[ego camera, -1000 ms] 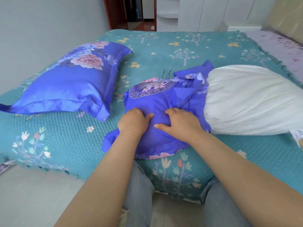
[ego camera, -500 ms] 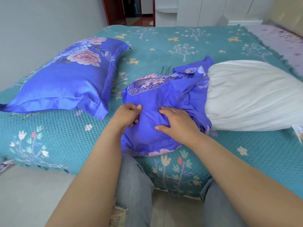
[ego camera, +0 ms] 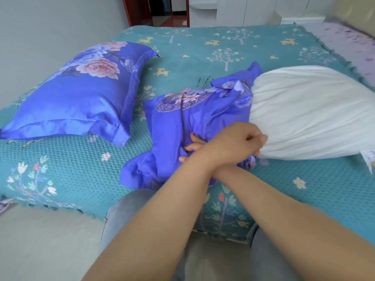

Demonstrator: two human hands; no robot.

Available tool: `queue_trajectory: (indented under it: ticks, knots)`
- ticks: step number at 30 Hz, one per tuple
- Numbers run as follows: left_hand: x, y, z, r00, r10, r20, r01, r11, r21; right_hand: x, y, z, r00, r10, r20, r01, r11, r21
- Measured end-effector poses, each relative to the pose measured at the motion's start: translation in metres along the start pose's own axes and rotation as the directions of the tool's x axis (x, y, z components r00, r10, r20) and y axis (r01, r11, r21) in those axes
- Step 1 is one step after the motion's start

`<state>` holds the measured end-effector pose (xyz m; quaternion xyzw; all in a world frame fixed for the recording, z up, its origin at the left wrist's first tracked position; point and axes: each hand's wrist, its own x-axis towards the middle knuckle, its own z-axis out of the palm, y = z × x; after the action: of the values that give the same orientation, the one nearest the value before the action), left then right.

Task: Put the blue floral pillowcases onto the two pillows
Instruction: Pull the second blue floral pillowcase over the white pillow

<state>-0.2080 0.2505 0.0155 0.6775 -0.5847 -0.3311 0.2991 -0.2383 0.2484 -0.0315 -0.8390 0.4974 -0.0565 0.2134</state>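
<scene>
our left hand (ego camera: 237,145) crosses over the right, its fingers curled at the case's open end by the bare pillow (ego camera: 308,110); whether it pinches cloth we cannot tell. our right hand (ego camera: 192,148) lies mostly hidden beneath, fingers spread flat on the bunched case (ego camera: 194,116), likely pinning it so the mouth can be pulled along. that case covers only the pillow's left end, near the bed's (ego camera: 81,165) front edge. the dressed pillow (ego camera: 81,94) lies at the left edge
</scene>
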Motion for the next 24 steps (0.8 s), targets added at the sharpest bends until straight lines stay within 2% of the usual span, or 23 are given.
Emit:
queue_trajectory:
  ticks: [1,2,3,4,5,6,7,8,10,11,13,16,18,19,21,22,24]
  knots:
    - [0.007,-0.006,0.006,0.997,-0.069,-0.042,0.069,0.998,-0.007,0.006,0.005,0.01,0.991,-0.099,-0.09,0.099,0.995,0.003]
    - [0.014,-0.014,0.003,0.986,-0.116,-0.124,0.111,0.993,-0.044,0.006,0.004,0.017,0.97,-0.075,-0.232,0.047,0.991,-0.122]
    - [0.01,-0.019,-0.008,0.972,-0.108,-0.21,0.088,0.991,-0.103,0.016,0.003,0.016,0.939,-0.11,-0.327,0.116,0.993,0.0]
    - [0.01,-0.023,-0.018,0.938,-0.091,-0.335,0.043,0.988,-0.147,0.02,0.006,0.014,0.922,-0.206,-0.328,0.257,0.959,0.119]
    - [0.0,-0.023,-0.032,0.909,-0.069,-0.412,0.031,0.995,-0.1,0.018,0.013,0.014,0.916,-0.279,-0.287,0.342,0.919,0.196]
    - [-0.007,-0.027,-0.046,0.867,-0.06,-0.495,0.053,0.998,-0.029,0.018,0.016,0.013,0.907,-0.322,-0.271,0.384,0.896,0.222]
    - [-0.022,-0.03,-0.068,0.845,-0.082,-0.528,0.141,0.987,0.073,0.017,0.015,0.015,0.906,-0.333,-0.26,0.396,0.885,0.246]
    - [-0.02,-0.044,-0.074,0.832,-0.123,-0.541,0.261,0.948,0.185,0.016,0.012,0.014,0.905,-0.325,-0.276,0.401,0.867,0.295]
    - [-0.03,-0.064,-0.089,0.822,-0.292,-0.488,0.497,0.787,0.365,0.013,0.008,0.006,0.908,-0.271,-0.32,0.398,0.797,0.455]
    - [-0.032,-0.073,-0.089,0.832,-0.339,-0.439,0.519,0.755,0.401,0.012,0.009,0.0,0.913,-0.233,-0.336,0.388,0.753,0.532]
    - [-0.04,-0.077,-0.089,0.853,-0.352,-0.386,0.505,0.743,0.439,0.011,0.011,-0.008,0.932,-0.14,-0.335,0.343,0.639,0.689]
    - [-0.037,-0.073,-0.08,0.887,-0.243,-0.392,0.421,0.773,0.475,0.012,0.016,-0.012,0.98,0.014,-0.2,0.185,0.32,0.929]
    - [-0.035,-0.069,-0.072,0.901,-0.192,-0.389,0.383,0.775,0.504,0.016,0.019,-0.008,0.996,0.001,-0.089,0.087,0.199,0.976]
    - [-0.035,-0.069,-0.069,0.909,-0.166,-0.381,0.36,0.775,0.52,0.018,0.021,-0.005,0.999,-0.016,-0.047,0.049,0.184,0.982]
    - [-0.033,-0.07,-0.067,0.914,-0.153,-0.375,0.346,0.776,0.528,0.016,0.022,-0.006,0.999,-0.04,-0.01,0.019,0.226,0.974]
    - [-0.034,-0.07,-0.068,0.91,-0.158,-0.384,0.353,0.782,0.514,0.015,0.022,-0.009,0.999,-0.05,-0.015,0.028,0.274,0.961]
    - [-0.035,-0.07,-0.073,0.886,-0.211,-0.413,0.402,0.794,0.456,0.01,0.022,-0.015,0.993,-0.106,-0.055,0.098,0.462,0.881]
